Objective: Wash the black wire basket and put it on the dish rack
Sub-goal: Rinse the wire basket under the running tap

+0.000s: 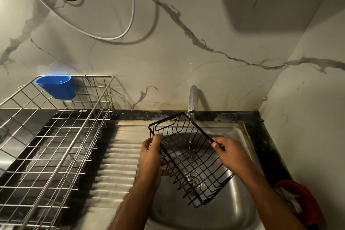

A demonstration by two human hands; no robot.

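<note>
Mid-rinse: both hands, left hand [150, 155] and right hand [230, 152], gripping black wire basket [188, 157] under running tap [193, 99]; dish rack [56, 136] move still pending.

left hand [150, 157]: bare, no ring or glove | right hand [230, 153]: bare, short pale thumbnail visible | forearms: both uncovered, no sleeves, watch or bands in view

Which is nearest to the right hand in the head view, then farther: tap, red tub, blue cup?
From the right hand:
1. Tap, just behind it, at the back of the sink.
2. Red tub, lower right on the counter edge.
3. Blue cup, far left, hung on the dish rack.
</note>
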